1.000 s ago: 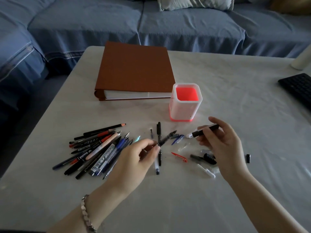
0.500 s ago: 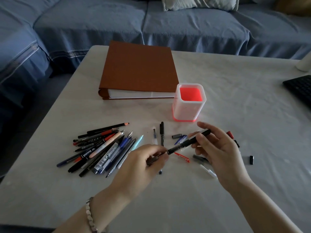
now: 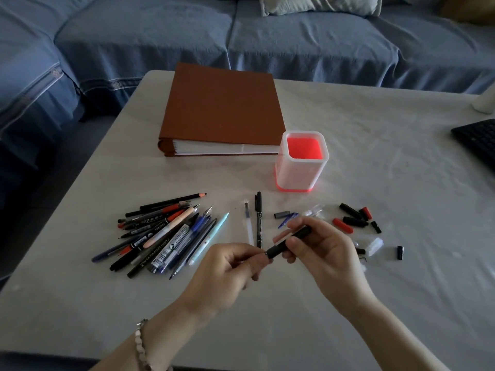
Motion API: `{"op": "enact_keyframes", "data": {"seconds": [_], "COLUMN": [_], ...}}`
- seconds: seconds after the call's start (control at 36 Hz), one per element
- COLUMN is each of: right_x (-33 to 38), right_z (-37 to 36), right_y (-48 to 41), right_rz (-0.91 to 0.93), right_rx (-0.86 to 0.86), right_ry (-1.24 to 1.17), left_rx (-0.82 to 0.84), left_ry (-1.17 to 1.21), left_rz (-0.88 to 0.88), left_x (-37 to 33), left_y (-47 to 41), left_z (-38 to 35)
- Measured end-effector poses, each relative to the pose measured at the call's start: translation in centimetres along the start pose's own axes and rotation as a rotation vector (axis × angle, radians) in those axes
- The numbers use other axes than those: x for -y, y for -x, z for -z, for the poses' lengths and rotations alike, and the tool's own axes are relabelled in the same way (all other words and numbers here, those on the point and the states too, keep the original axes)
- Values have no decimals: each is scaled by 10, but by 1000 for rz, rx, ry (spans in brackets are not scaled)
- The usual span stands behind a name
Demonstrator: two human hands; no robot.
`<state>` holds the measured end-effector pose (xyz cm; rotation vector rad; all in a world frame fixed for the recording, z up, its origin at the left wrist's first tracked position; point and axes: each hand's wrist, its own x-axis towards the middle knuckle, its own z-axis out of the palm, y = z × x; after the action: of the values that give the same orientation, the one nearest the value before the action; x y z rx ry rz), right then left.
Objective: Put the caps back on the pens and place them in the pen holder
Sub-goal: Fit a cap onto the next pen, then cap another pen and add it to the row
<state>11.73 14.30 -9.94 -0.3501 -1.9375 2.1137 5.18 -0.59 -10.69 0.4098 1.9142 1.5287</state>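
Observation:
A black pen is held between both hands above the table's middle. My right hand grips its black capped end, and my left hand pinches its lower end; the join is hidden by my fingers. A pile of several uncapped pens lies at the left. Two pens lie alone in front of the hands. Loose caps, black, red and clear, are scattered at the right. The white pen holder with a red inside stands empty beyond them.
A thick brown binder lies behind the holder. A black keyboard reaches in at the right edge, with a white object behind it. A blue sofa runs along the table's far and left sides.
My left hand picked a pen off the table and both hands came together. The black piece in my right hand has slid along the pen toward my left hand.

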Motion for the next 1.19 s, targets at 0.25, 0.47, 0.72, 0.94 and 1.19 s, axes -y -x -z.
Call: {"op": "enact_keyframes", "data": {"seconds": [0.25,0.47,0.72,0.94,1.19], "right_x": [-20,-31,-44,-69,-73], "right_z": [-18,3,-7,-39,-6], "right_y": [-2,-28,-48,-68,-56], "right_rz": [-153,-265,-122,-7,154], "right_rx": [34,-302,-92,86,-73], "right_ry": [233,145,620,863,1062], "left_rx": [8,-361,-285,-490,-499], "left_ry": [-110,-933,-1121,-902,-688], "left_rz": [51,-208,-108,-60,-164], "left_x": [16,49,57,46,37], "left_y": [-2,-25,-29,-30,-30], "left_z": [15,43,38,43,34]}}
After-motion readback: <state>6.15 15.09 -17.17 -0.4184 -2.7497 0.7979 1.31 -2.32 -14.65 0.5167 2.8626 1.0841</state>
